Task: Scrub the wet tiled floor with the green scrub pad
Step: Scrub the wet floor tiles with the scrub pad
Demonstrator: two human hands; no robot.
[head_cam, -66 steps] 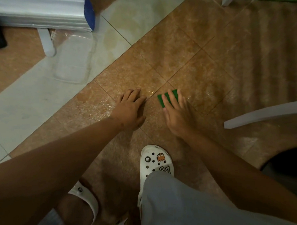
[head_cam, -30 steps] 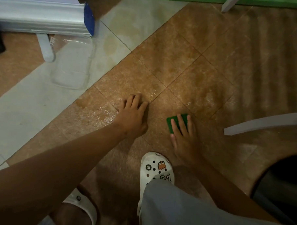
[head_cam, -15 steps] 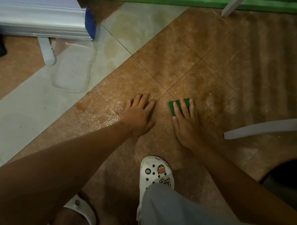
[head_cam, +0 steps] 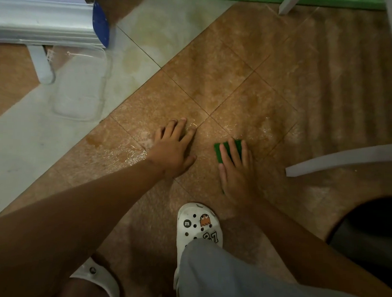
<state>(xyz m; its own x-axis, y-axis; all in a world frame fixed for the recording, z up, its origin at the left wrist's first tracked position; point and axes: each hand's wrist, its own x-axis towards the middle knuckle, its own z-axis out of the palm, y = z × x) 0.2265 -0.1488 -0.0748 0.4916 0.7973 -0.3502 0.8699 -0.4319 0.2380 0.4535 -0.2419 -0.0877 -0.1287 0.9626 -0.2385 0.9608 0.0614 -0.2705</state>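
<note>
A green scrub pad [head_cam: 217, 152] lies flat on the wet brown tiled floor [head_cam: 238, 87], mostly covered by my right hand [head_cam: 236, 172]. Straight fingers of that hand press down on the pad; only its left and far edges show. My left hand [head_cam: 173, 147] rests flat on the tile a short way left of the pad, fingers spread, holding nothing. Water and foam glisten on the tiles around and beyond both hands.
A clear plastic container [head_cam: 81, 87] sits on the pale tile band at left, under a silver and blue frame [head_cam: 50, 23] with a white leg [head_cam: 40, 65]. A white chair leg [head_cam: 342, 159] crosses at right. My white clog [head_cam: 198, 227] stands just below my hands.
My right hand has slid the pad back toward me and slightly right since half a second ago, continuing a back-and-forth stroke. My left hand stayed planted on the tile.
</note>
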